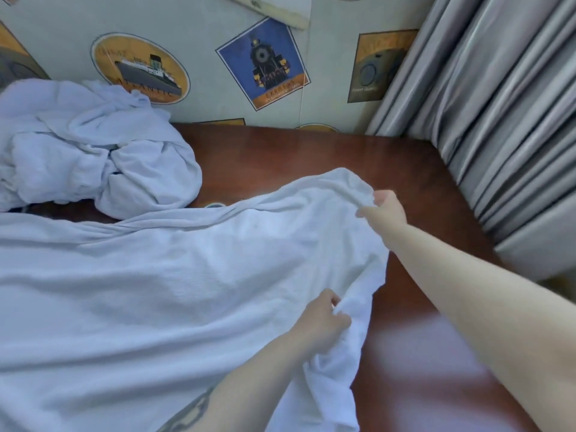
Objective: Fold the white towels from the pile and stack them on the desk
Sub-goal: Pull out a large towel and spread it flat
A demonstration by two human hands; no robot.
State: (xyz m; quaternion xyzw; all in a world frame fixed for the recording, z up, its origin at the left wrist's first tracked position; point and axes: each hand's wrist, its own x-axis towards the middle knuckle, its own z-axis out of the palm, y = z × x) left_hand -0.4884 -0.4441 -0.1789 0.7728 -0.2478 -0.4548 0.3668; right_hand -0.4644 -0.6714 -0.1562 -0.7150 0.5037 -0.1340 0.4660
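Observation:
A large white towel lies spread over the left and middle of the dark red wooden desk. My right hand pinches its far right corner, lifted a little off the desk. Nearer me, my left hand grips the towel's right edge, bunching the cloth. A crumpled pile of white towels sits at the back left against the wall.
A wall with ship and train pictures runs along the desk's far edge. Grey curtains hang at the right side. Bare desk surface shows on the right and at the back middle. A small round object peeks out at the towel's far edge.

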